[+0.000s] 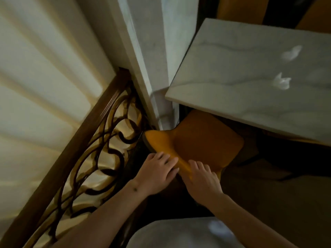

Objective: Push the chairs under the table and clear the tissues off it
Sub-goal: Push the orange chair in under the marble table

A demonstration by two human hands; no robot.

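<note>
An orange chair (202,140) stands below me, its seat partly under the white marble table (223,72). My left hand (157,172) lies on the top of the chair's backrest with its fingers straight. My right hand (202,178) rests on the same backrest edge, fingers laid over it. Two crumpled white tissues lie on the tabletop: one (282,82) nearer me and another (292,52) farther back.
A wooden railing with curled ironwork (100,140) runs along the left, with pale stairs beyond it. A marble pillar (154,51) rises between railing and table. More orange chairs (241,9) show at the table's far side.
</note>
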